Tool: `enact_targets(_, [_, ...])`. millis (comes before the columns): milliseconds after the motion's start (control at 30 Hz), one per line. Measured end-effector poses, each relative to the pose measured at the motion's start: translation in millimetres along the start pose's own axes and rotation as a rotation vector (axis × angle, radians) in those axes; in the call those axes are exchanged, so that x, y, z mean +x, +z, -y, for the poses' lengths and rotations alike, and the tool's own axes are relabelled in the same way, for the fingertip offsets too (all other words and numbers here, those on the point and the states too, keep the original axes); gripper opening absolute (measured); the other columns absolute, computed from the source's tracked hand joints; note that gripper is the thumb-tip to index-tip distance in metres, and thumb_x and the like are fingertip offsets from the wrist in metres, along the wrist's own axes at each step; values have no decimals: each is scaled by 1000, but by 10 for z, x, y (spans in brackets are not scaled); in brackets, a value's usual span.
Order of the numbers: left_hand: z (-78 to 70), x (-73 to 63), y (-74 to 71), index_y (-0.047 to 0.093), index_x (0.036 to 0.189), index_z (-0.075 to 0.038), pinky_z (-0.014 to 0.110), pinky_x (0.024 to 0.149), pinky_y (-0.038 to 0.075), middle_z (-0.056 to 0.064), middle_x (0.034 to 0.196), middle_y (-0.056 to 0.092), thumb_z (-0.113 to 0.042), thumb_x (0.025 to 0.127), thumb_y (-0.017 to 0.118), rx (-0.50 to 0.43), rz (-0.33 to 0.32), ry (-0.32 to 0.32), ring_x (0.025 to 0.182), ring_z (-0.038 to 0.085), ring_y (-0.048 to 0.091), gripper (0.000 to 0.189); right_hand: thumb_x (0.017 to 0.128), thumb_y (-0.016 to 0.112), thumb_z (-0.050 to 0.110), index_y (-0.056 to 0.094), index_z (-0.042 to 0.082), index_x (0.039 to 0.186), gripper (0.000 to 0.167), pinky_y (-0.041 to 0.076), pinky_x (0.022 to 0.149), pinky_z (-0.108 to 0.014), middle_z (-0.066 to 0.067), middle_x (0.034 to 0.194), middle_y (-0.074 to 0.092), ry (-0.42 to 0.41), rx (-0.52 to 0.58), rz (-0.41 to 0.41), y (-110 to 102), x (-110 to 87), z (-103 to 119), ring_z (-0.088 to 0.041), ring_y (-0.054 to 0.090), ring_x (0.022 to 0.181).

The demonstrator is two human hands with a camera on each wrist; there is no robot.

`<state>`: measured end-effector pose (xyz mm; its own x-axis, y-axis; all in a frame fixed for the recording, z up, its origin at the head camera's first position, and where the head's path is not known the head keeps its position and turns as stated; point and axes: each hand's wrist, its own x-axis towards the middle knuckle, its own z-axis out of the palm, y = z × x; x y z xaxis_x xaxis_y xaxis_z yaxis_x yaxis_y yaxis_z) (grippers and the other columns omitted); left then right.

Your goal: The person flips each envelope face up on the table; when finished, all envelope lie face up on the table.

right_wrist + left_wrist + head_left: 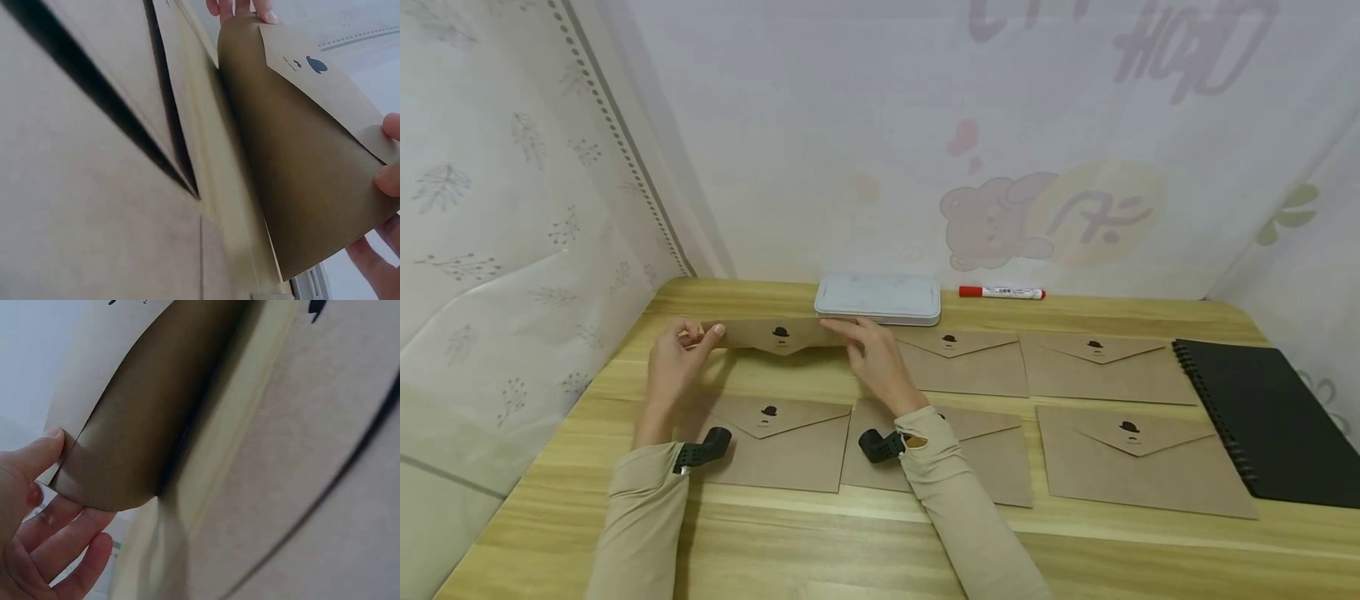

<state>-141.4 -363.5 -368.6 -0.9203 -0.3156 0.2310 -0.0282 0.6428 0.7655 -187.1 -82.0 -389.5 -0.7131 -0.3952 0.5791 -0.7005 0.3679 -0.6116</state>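
Note:
Both hands hold a brown kraft envelope by its two ends, tilted up off the wooden table. Its pointed flap carries a small black hat and moustache print. My left hand pinches the left end, thumb on the flap side and fingers behind, as the left wrist view shows. At the right end my right hand grips the envelope, with fingers on both faces in the right wrist view. The envelope's body bows outward there. Just below lies another envelope, flat, beside a further envelope partly covered by the right forearm.
More matching envelopes lie flat to the right: one behind, one at the back right and one at the front right. A black spiral notebook sits at the far right. Against the back are a white case and a red-capped marker.

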Motion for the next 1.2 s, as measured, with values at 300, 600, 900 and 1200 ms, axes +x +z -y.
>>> enact_targets(300, [-2,11,90,55,83,3,10,72,43,19,104,65,-33,91,60,-22,-37,10,87,4,59,37,76,55,-18,67,12,114,50,43,59,-19,-5,91,65,-17,5,-45,9,-14,-38,-11,44,62])
enact_targets(600, [-84,20,93,59,85,2,14,73,42,17,95,66,-32,91,60,-15,-83,8,79,-2,55,34,76,52,-20,68,10,113,50,40,54,-20,-6,100,68,-38,37,-91,-8,15,-28,-9,40,58])
enact_targets(900, [-153,18,75,63,91,2,17,75,44,9,95,66,-32,90,61,-31,-149,49,77,-3,55,34,82,50,-17,68,8,112,43,34,51,-21,-6,93,68,-74,79,-152,-63,58,15,-9,36,57])
enact_targets(1200, [-202,30,72,63,99,4,13,73,43,13,99,64,-26,92,59,-74,-212,115,81,-3,54,32,86,52,-12,69,7,110,36,35,50,-20,-7,94,68,-61,109,-176,-66,70,24,-8,39,57])
